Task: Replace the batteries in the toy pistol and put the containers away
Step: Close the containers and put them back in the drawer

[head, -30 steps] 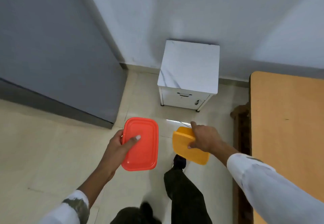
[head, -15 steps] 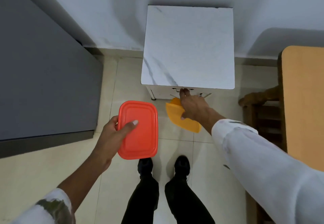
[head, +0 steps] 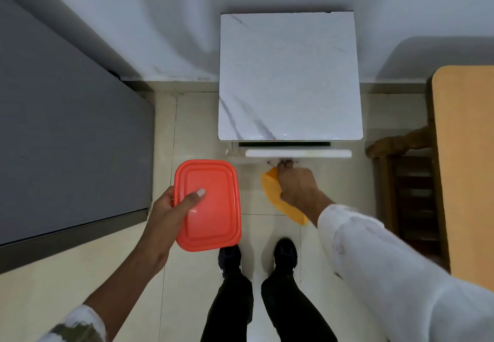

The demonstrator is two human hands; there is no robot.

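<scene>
A low white cabinet with a marble-patterned square top (head: 290, 74) stands against the pale wall, between a grey panel (head: 66, 133) on the left and a tan wooden table (head: 465, 159) on the right. Its top white drawer front (head: 298, 153) is out from the body by a narrow dark gap, so the step in hand looks like opening the drawer to stow the containers.

The red rectangular plastic container with its lid on (head: 208, 205) is held flat in the left hand (head: 168, 213), thumb pressed on the lid and fingers underneath. The orange plastic container (head: 272, 189) is pinched in the right hand (head: 296, 189), tilted on edge and partly hidden behind the wrist; the same hand's fingertips (head: 285, 164) are hooked at the drawer's handle, so that hand is closed on two things at once. The toy pistol is not in view.

To do this well, the pull should run straight back toward the person's black shoes (head: 256, 258), centred on the handle so the drawer does not rack sideways. The orange container is the weak point: a doubled grip like this can let it slip, so a slow, steady draw seems wiser than a jerk. The red one is best kept level and clear of the drawer's path until the opening is wide enough for both.
</scene>
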